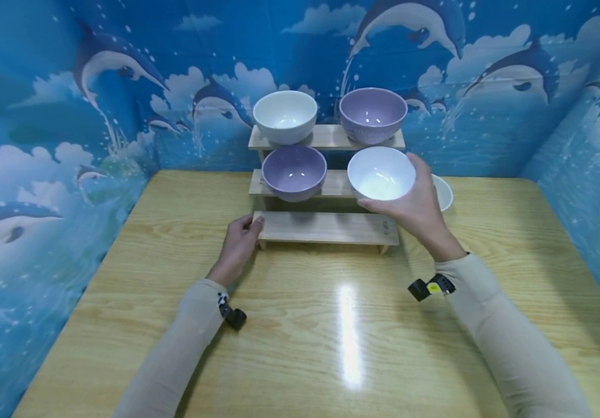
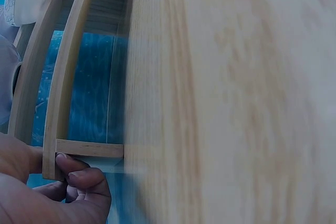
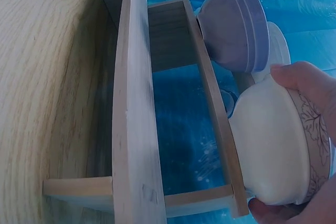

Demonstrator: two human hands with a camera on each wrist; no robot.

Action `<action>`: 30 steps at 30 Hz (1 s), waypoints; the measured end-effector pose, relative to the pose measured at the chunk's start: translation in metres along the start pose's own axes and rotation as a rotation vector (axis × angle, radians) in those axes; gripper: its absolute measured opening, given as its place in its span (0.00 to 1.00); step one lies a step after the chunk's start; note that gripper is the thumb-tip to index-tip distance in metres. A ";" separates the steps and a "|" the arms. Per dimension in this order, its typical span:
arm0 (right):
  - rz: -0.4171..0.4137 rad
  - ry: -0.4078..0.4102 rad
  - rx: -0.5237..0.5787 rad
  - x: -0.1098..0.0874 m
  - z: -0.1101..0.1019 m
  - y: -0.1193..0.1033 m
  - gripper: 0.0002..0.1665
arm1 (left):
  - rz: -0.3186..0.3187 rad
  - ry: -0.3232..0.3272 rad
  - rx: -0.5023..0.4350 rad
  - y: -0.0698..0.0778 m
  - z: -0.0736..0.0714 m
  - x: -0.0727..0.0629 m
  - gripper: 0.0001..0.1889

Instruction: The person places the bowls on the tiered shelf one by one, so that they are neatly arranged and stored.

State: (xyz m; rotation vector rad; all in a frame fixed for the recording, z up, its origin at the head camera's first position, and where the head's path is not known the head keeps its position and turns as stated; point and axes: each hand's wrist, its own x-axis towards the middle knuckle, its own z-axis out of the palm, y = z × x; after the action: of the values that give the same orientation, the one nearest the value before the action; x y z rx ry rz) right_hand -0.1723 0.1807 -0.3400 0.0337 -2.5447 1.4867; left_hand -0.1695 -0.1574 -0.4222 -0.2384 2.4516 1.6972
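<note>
A three-tier wooden stand [image 1: 326,226] stands on the table. My left hand [image 1: 238,244] pinches the left end of its lowest board, thumb on top and fingers curled beneath, as the left wrist view shows. My right hand [image 1: 419,209] grips a white bowl [image 1: 381,173] by its right side at the right end of the middle board. The right wrist view shows a floral band round this bowl [image 3: 273,140], tilted close against the board's edge. Left of it, a purple bowl [image 1: 293,172] sits on the middle board. The top board bears a white bowl [image 1: 285,119] and a purple bowl [image 1: 373,116].
Partly hidden behind my right hand, a white dish [image 1: 443,193] lies at the stand's right. Blue dolphin-print cloth [image 1: 300,52] encloses the back and sides of the wood-grain table [image 1: 289,325]. Black cameras are strapped at both wrists.
</note>
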 end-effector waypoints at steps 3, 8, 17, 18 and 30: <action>0.001 0.002 -0.001 0.000 0.002 -0.002 0.76 | -0.008 0.001 -0.001 0.000 0.000 0.000 0.30; -0.001 -0.004 0.001 0.002 0.005 -0.004 0.75 | -0.015 0.004 0.002 0.000 0.001 0.001 0.31; 0.014 -0.011 0.005 0.003 0.007 -0.006 0.76 | 0.002 0.011 0.006 0.000 0.001 0.001 0.29; 0.017 -0.011 0.007 0.004 0.007 -0.006 0.76 | 0.004 0.010 0.004 0.000 0.001 0.001 0.29; 0.022 -0.021 0.021 0.006 0.011 -0.006 0.77 | 0.004 0.017 -0.015 -0.001 0.001 0.001 0.29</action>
State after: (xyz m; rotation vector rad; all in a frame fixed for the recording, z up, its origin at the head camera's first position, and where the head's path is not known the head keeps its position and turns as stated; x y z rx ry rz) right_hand -0.1790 0.1689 -0.3387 0.0248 -2.5534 1.5296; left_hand -0.1705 -0.1568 -0.4236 -0.2506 2.4543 1.7227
